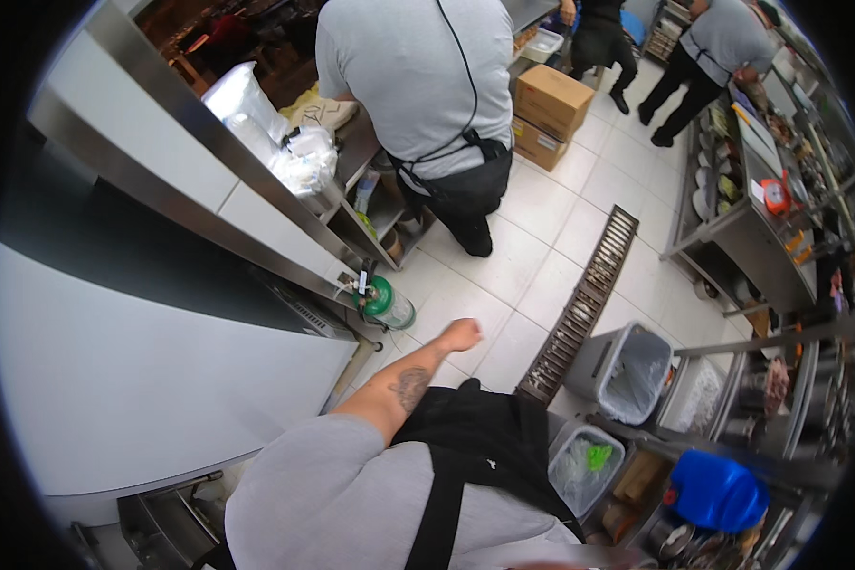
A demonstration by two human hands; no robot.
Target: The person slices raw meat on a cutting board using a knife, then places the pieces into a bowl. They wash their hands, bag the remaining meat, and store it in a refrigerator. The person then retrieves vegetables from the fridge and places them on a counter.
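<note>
My left hand (463, 335) hangs ahead of my black apron (470, 420), over the white tiled floor. Its fingers are curled in and nothing shows in them. A green fire extinguisher (385, 303) stands on the floor to the left of this hand, apart from it. My right hand is not in view; a blurred streak, too unclear to identify, lies at the bottom edge near my grey shirt (328, 491).
A co-worker (427, 85) stands ahead beside a metal shelf unit. Beyond are stacked cardboard boxes (552, 107) and more people. A floor drain grate (577, 306) runs diagonally. Lined bins (634, 377), a blue plastic container (719, 491) and steel counters line the right.
</note>
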